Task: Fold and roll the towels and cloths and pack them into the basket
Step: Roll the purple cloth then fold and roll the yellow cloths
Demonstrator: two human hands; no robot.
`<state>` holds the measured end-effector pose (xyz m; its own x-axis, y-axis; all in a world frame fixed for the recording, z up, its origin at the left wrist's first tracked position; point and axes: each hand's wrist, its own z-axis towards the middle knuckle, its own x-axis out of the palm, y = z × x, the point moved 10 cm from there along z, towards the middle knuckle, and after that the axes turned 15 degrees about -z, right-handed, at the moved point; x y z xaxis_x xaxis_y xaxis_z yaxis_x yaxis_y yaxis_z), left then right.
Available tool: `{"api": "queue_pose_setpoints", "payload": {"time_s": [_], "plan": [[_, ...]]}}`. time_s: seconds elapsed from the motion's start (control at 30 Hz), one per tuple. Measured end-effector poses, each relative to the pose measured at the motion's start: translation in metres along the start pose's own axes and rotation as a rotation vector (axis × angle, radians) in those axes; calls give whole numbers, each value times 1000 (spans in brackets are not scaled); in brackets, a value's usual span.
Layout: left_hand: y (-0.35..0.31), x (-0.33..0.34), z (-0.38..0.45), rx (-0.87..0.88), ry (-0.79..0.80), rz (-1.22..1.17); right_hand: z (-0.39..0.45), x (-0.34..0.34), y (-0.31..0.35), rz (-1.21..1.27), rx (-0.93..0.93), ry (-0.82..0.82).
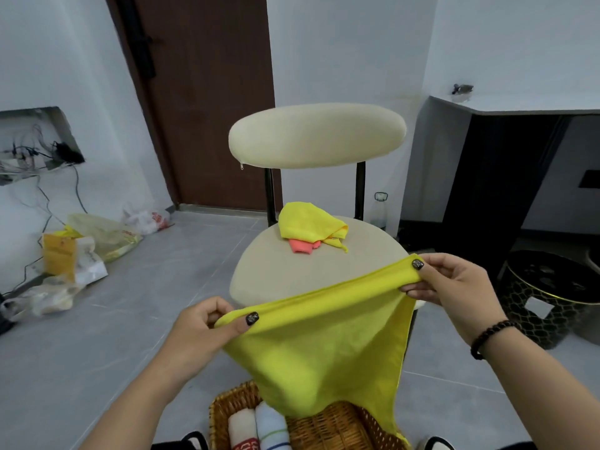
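I hold a yellow cloth (324,345) stretched in the air above a wicker basket (331,427). My left hand (207,326) pinches its top left corner, and my right hand (451,284) pinches the top right corner. The cloth hangs down and hides part of the basket. Inside the basket, at its left end, stand two rolled towels: a white one with red print (242,430) and a white one with green and blue stripes (271,428). On the beige chair seat (269,271) beyond lie a crumpled yellow cloth (308,227) and a pink cloth (303,245) under it.
The chair's padded back (316,134) rises behind the seat. Plastic bags (87,241) lie on the grey tile floor at left. A black patterned stool (552,293) stands at right, beside a dark cabinet. A brown door is behind.
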<state>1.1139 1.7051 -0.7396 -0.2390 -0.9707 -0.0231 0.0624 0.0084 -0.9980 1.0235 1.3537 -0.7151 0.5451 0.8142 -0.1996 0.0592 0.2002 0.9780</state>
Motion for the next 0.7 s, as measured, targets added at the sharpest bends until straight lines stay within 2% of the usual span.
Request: {"api": "queue_pose_setpoints", "payload": {"time_s": [0.07,0.23,0.33,0.47,0.5,0.57,0.63,0.7], "plan": [[0,-7,-1,16,-17,6,-4,2,0,2,33,71],[-13,-26,12,79,-7,198,-5,-3,11,-76,62,224],[-28,-27,32,73,47,400,5,2,21,-168,80,299],[-59,-28,76,53,24,486,39,17,39,-297,71,280],[-72,-31,88,58,-22,456,51,20,49,-310,54,239],[-106,-35,106,97,-120,246,73,20,82,-279,-8,129],[-152,-36,116,192,-175,-38,90,14,132,-181,-115,12],[-205,-38,117,324,-210,-222,94,5,189,-46,-277,-76]]}}
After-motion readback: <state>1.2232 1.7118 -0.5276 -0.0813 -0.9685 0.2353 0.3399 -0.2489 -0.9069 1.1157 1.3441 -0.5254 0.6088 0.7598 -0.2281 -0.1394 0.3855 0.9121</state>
